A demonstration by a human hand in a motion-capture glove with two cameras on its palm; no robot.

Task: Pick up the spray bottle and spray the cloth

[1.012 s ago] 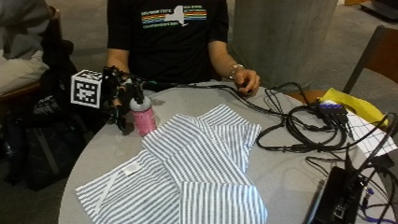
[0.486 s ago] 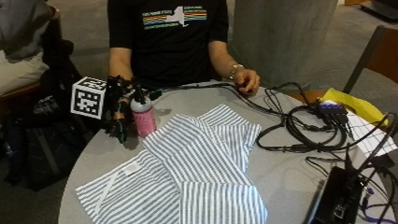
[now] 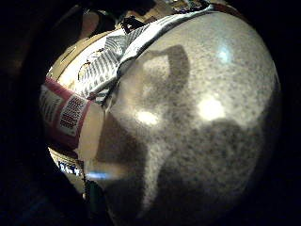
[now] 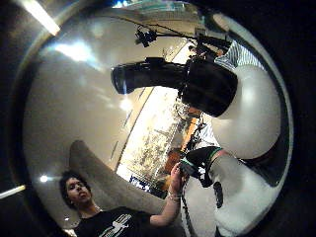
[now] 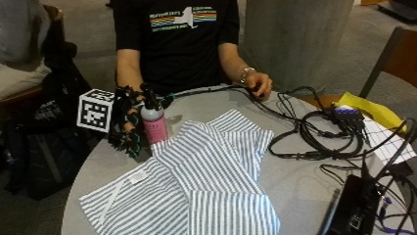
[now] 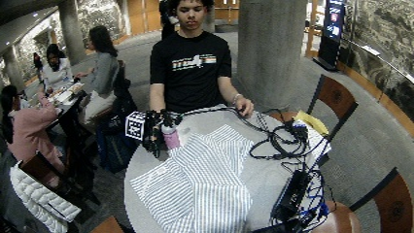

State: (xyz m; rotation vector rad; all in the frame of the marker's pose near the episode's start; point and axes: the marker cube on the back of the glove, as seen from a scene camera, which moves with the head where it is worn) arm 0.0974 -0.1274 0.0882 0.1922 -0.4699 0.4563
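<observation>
**Gloved hand at the spray bottle on the round counter**

A round grey speckled counter (image 5: 306, 181) stands in a hall beside a wide concrete column (image 5: 296, 44), with wooden chairs around it. A striped cloth (image 5: 196, 186) lies spread across the counter's near half. Black cables (image 5: 319, 137) coil on the far side, next to a yellow sheet (image 5: 368, 107). The pink spray bottle (image 5: 154, 125) stands upright at the cloth's edge, and the hand (image 5: 127, 122) wraps its fingers round it. The bare hand (image 5: 259, 84) rests on the cables
</observation>
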